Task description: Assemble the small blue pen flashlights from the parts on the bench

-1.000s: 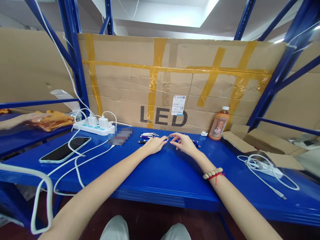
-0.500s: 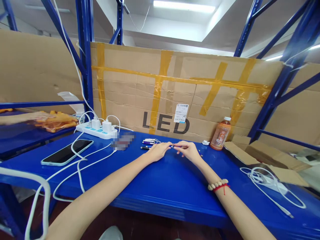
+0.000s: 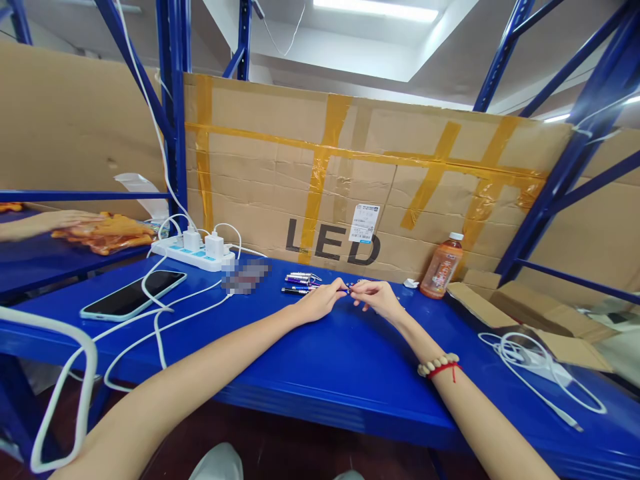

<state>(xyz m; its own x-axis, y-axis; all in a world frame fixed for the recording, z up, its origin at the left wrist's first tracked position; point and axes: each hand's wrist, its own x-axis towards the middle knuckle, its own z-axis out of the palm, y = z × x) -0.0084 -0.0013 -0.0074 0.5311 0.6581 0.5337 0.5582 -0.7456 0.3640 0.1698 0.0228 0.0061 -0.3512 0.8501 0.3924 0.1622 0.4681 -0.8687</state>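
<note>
My left hand (image 3: 321, 302) is closed around a small blue tube-like piece (image 3: 345, 290), most of it hidden by the fingers. From the other side my right hand (image 3: 379, 299) pinches at its end, thumb and forefinger together, the other fingers loosely curled. The two hands nearly meet above the blue table (image 3: 320, 363). Just left of my left hand lie several slim metal tubes (image 3: 300, 278), silver, blue and black, some with a thin loop. Small bits on the table behind my right hand are too small to name.
A phone (image 3: 134, 295), a white power strip (image 3: 200, 256) and loose cables lie left. To the right stand an orange drink bottle (image 3: 442, 267), an open carton (image 3: 530, 303) and a coiled white cable (image 3: 530, 360). A co-worker's hand (image 3: 70, 220) touches an orange plastic-wrapped bundle (image 3: 107, 233).
Both hands stay together at the blue piece, the right fingers shifting slightly around its end. The view has tilted a little. The co-worker's hand and bundle have shifted slightly.
</note>
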